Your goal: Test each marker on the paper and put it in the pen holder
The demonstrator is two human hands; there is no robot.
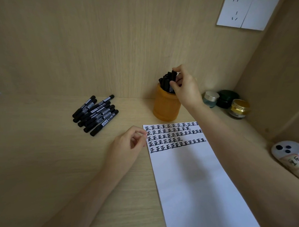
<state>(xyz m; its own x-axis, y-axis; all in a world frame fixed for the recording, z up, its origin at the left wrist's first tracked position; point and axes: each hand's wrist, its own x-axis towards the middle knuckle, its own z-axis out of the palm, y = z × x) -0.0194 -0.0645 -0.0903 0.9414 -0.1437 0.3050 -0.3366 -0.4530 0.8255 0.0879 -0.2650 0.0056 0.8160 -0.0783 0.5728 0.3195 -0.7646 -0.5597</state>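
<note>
An orange pen holder (166, 107) stands at the back of the desk with several black markers (165, 80) upright in it. My right hand (186, 87) is at the holder's top, fingers and thumb pinching one black marker (174, 74) among those in it. A pile of several black markers (95, 113) lies on the desk to the left. The white paper (193, 180) lies in front of the holder, its top covered with rows of black marks. My left hand (128, 146) rests at the paper's left edge, fingers loosely curled, holding nothing.
Three small jars (226, 103) stand in the back right corner. A white object with black dots (287, 150) lies at the right edge. A wooden back wall with a white socket plate (244, 12) and a side wall on the right enclose the desk.
</note>
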